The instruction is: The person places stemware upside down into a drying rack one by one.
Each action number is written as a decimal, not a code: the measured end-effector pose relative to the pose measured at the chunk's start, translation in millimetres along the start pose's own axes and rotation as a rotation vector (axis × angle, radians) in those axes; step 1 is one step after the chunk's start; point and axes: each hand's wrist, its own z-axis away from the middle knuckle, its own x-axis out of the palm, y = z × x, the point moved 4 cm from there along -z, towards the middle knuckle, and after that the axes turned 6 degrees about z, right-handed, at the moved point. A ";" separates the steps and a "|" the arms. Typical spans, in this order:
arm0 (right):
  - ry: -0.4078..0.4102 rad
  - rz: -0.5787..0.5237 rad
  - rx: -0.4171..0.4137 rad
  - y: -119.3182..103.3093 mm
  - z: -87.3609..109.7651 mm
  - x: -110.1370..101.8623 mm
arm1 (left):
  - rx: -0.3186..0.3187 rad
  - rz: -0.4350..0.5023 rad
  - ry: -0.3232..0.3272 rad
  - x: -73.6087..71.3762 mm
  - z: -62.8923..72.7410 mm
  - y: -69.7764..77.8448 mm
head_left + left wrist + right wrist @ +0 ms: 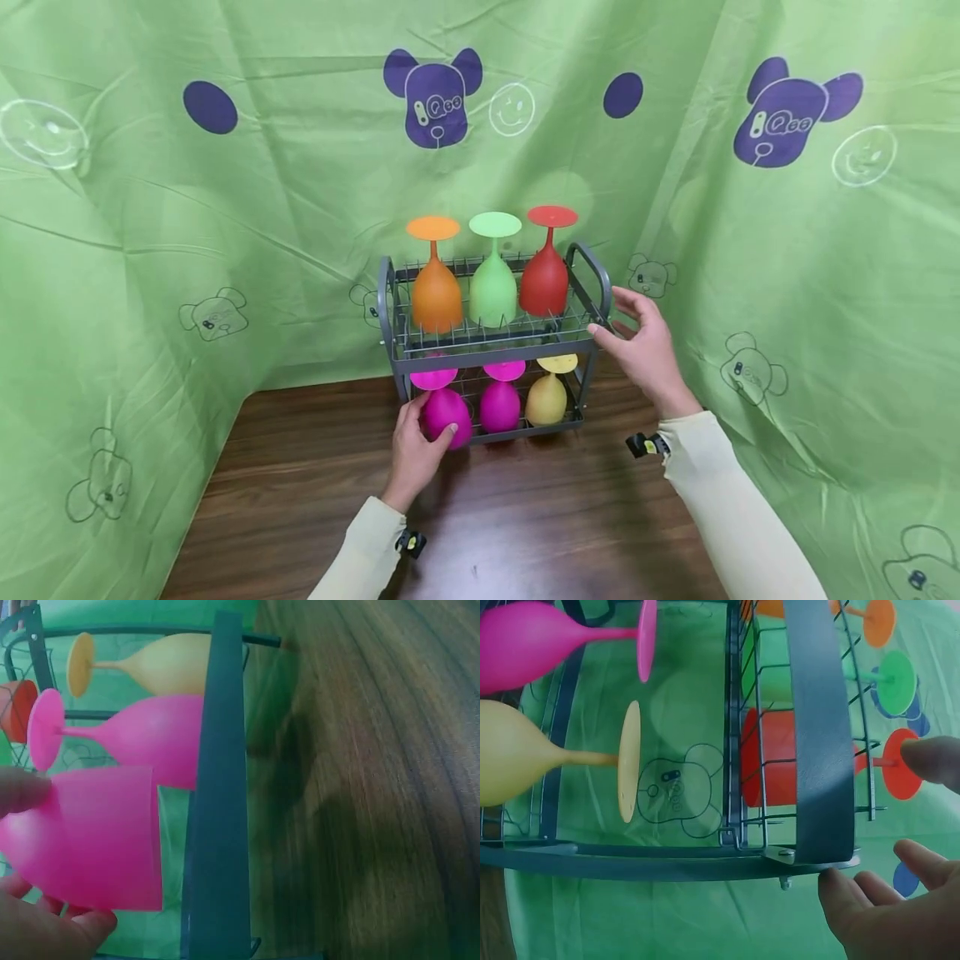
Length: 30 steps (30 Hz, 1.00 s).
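Observation:
A grey two-tier wire rack (480, 360) stands on the wooden table. My left hand (417, 442) holds the left magenta wine glass (447, 417) at the lower tier, thumb on one side of its bowl and fingers on the other. This glass is upside down, its bowl rim just above the front bar in the left wrist view. Beside it on that tier are a second magenta glass (500, 408) and a yellow glass (547, 402), both inverted. My right hand (647, 346) is at the rack's upper right corner, thumb and fingers spread, fingertips right at the frame.
Inverted orange (437, 296), light green (493, 293) and red (544, 283) glasses stand on the upper tier. Raised side handles (592, 271) flank that tier. Green patterned cloth (300, 208) hangs behind and on both sides. Brown wooden table (525, 508) lies in front.

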 end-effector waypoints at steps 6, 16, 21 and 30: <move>-0.034 0.041 -0.009 0.9 -10.4 3.9 | 0.009 -0.027 -0.016 15.8 -9.9 -5.1; -0.077 0.039 0.013 3.5 -13.0 5.8 | 0.005 -0.087 0.004 27.5 -17.8 -16.7; -0.094 0.039 0.026 6.5 -15.5 4.6 | -0.005 -0.093 0.004 29.2 -18.6 -20.9; -0.105 0.043 0.048 11.9 -18.2 3.5 | -0.003 -0.110 0.020 32.0 -18.4 -27.0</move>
